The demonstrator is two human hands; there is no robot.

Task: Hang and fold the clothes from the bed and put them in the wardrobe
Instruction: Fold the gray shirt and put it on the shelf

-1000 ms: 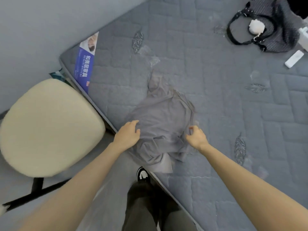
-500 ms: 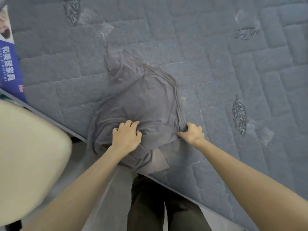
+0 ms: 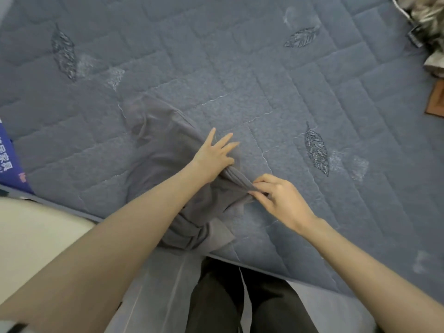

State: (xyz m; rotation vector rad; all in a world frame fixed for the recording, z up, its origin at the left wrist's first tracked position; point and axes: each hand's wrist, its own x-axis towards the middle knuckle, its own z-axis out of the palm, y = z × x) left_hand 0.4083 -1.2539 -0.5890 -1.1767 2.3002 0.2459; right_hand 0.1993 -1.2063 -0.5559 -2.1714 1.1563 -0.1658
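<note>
Garment [image 3: 163,150] under splayed left hand [image 3: 212,156], its fold in pinch of right hand [image 3: 281,200]; cream chair [image 3: 36,236] beside mattress [image 3: 264,68].

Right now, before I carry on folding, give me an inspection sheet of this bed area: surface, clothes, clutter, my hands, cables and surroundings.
Surface: mattress, blue-grey, quilted, with a leaf pattern.
Job's things: grey garment, crumpled and reaching the mattress's near edge.
Clutter: patterned bundle at the far right, partly out of frame; flat brown thing at the right edge, cut off.
Hands: left hand rests on the garment's edge, fingers straight and spread; right hand pinches a bunched fold of it.
Cables: thin pale loop beside the bundle; cannot tell whether cord or strap.
Surroundings: cream chair seat on the left; blue label on the mattress's side.
</note>
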